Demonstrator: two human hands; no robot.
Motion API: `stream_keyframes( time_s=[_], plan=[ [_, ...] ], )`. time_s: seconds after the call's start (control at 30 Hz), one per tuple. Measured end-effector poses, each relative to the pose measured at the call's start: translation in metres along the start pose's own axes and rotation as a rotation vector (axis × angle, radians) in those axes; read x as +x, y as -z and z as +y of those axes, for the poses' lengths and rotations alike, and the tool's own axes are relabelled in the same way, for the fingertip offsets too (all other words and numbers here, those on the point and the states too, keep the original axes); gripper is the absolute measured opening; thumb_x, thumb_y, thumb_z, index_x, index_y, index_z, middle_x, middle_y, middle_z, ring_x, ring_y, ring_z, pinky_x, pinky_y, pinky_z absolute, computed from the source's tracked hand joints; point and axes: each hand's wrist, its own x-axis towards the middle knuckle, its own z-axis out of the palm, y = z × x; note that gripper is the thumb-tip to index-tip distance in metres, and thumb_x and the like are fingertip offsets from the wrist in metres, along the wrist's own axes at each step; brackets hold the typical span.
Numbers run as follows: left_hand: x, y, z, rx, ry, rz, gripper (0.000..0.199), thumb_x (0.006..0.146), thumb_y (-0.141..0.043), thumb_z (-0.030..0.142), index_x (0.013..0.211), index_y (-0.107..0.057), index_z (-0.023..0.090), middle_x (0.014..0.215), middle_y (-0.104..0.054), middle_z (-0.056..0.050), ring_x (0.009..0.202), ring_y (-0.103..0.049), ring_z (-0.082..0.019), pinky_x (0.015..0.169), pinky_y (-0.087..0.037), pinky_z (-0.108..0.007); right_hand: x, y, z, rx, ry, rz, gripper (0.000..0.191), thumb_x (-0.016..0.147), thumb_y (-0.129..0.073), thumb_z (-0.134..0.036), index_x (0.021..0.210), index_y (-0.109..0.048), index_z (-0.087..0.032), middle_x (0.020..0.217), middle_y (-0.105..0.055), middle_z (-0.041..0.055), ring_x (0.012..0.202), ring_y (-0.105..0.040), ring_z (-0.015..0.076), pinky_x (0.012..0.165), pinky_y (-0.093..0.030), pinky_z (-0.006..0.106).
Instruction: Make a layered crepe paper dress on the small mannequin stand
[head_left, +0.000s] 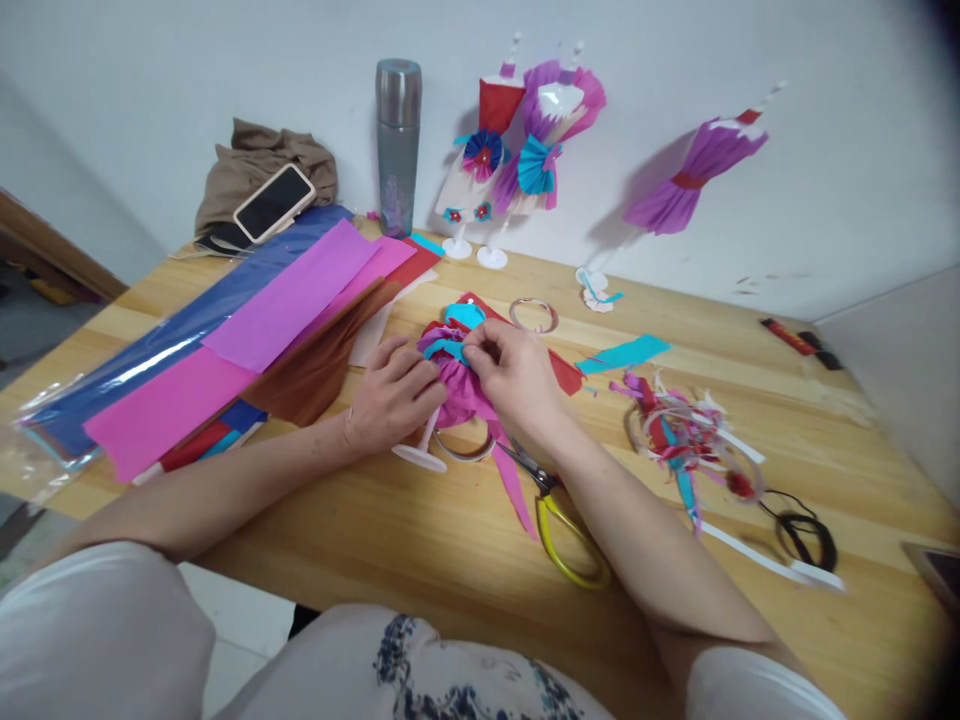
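A small dress form point(463, 392) dressed in magenta crepe paper lies tilted on the table, its white round base point(418, 459) toward me. Around its waist runs a turquoise strip point(444, 349). My left hand point(397, 392) is closed on the form's left side, fingers curled over the paper. At the strip's right end, my right hand point(511, 375) pinches the turquoise paper between thumb and forefinger. Beneath my right wrist are scissors with yellow handles point(551, 530), beside a loose magenta strip point(514, 490). A red paper piece point(564, 372) shows behind my right hand.
Coloured paper sheets point(292, 295) cover the left side. A bottle point(398, 150), a phone point(274, 203) and three dressed forms point(489, 110) stand or lie along the back. Scraps point(686, 435), a tape roll point(534, 315) and a black cord point(806, 535) are at right.
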Motion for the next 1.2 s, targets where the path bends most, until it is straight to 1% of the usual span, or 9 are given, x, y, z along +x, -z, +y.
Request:
stream_keyframes(
  time_s=[0.17, 0.3, 0.47, 0.63, 0.77, 0.93, 1.07, 1.13, 1.2],
  plan=[
    [-0.002, -0.001, 0.000, -0.072, 0.035, -0.022, 0.022, 0.095, -0.053, 0.011, 0.077, -0.059, 0.023, 0.080, -0.070, 0.001, 0.079, -0.058, -0.015, 0.103, -0.041, -0.037, 0.000, 0.003, -0.001, 0.013, -0.012, 0.028, 0.012, 0.084, -0.050, -0.017, 0.073, -0.051, -0.023, 0.065, -0.054, 0.0006, 0.065, -0.050, 0.0174, 0.062, -0.033, 0.030],
    [0.000, -0.001, 0.000, -0.088, 0.073, 0.000, 0.019, 0.093, -0.053, 0.012, 0.079, -0.060, 0.023, 0.079, -0.070, 0.000, 0.080, -0.057, -0.017, 0.100, -0.042, -0.038, 0.000, 0.004, -0.001, 0.025, -0.016, 0.018, 0.012, 0.083, -0.051, -0.016, 0.073, -0.051, -0.022, 0.066, -0.056, 0.0005, 0.064, -0.049, 0.0167, 0.062, -0.033, 0.030],
    [0.013, -0.001, 0.002, -0.018, 0.127, -0.009, 0.009, 0.090, -0.060, 0.021, 0.081, -0.060, 0.022, 0.078, -0.068, -0.004, 0.078, -0.054, -0.022, 0.086, -0.044, -0.039, -0.001, 0.004, -0.002, 0.035, 0.000, 0.003, 0.012, 0.083, -0.051, -0.015, 0.073, -0.051, -0.022, 0.069, -0.058, 0.0009, 0.065, -0.050, 0.0161, 0.063, -0.034, 0.030],
    [0.025, -0.003, 0.001, 0.036, 0.124, 0.005, 0.018, 0.092, -0.056, 0.018, 0.075, -0.059, 0.022, 0.073, -0.063, -0.004, 0.075, -0.050, -0.022, 0.078, -0.040, -0.038, -0.002, 0.005, -0.003, 0.018, 0.018, 0.031, 0.012, 0.082, -0.051, -0.015, 0.072, -0.052, -0.022, 0.066, -0.056, 0.0006, 0.067, -0.052, 0.0168, 0.062, -0.034, 0.029],
    [0.025, -0.004, 0.000, 0.090, 0.092, 0.014, 0.019, 0.092, -0.059, 0.016, 0.073, -0.059, 0.021, 0.069, -0.061, -0.003, 0.073, -0.049, -0.021, 0.080, -0.041, -0.037, -0.003, 0.006, -0.002, 0.029, 0.022, 0.036, 0.014, 0.082, -0.050, -0.014, 0.071, -0.052, -0.022, 0.066, -0.057, 0.0003, 0.067, -0.052, 0.0167, 0.063, -0.034, 0.029],
    [0.021, -0.004, 0.000, 0.062, 0.045, -0.031, 0.018, 0.095, -0.056, 0.016, 0.079, -0.061, 0.022, 0.077, -0.067, -0.002, 0.075, -0.052, -0.020, 0.089, -0.042, -0.039, -0.003, 0.006, -0.003, 0.026, 0.014, 0.021, 0.015, 0.084, -0.051, -0.014, 0.072, -0.052, -0.022, 0.067, -0.058, 0.0004, 0.066, -0.053, 0.0166, 0.065, -0.036, 0.030],
    [0.023, -0.006, -0.003, 0.111, 0.076, -0.005, 0.023, 0.097, -0.054, 0.019, 0.075, -0.060, 0.023, 0.076, -0.067, -0.003, 0.073, -0.052, -0.020, 0.085, -0.043, -0.039, -0.004, 0.007, -0.004, 0.003, 0.030, 0.012, 0.014, 0.084, -0.052, -0.014, 0.073, -0.053, -0.022, 0.067, -0.057, 0.0006, 0.067, -0.053, 0.0169, 0.066, -0.036, 0.030],
    [0.024, -0.007, -0.003, 0.127, 0.057, 0.000, 0.025, 0.096, -0.054, 0.017, 0.072, -0.058, 0.022, 0.071, -0.064, -0.002, 0.071, -0.051, -0.020, 0.083, -0.043, -0.038, -0.004, 0.007, -0.005, -0.006, 0.032, 0.009, 0.014, 0.085, -0.051, -0.015, 0.073, -0.053, -0.022, 0.067, -0.057, 0.0007, 0.067, -0.053, 0.0171, 0.066, -0.037, 0.030],
    [0.024, -0.007, -0.003, 0.124, 0.028, -0.025, 0.026, 0.096, -0.054, 0.015, 0.071, -0.057, 0.022, 0.068, -0.062, -0.001, 0.070, -0.050, -0.020, 0.084, -0.043, -0.037, -0.004, 0.007, -0.005, -0.008, 0.029, 0.006, 0.015, 0.085, -0.051, -0.014, 0.072, -0.052, -0.022, 0.067, -0.057, 0.0006, 0.068, -0.053, 0.0170, 0.067, -0.037, 0.030]
  ],
)
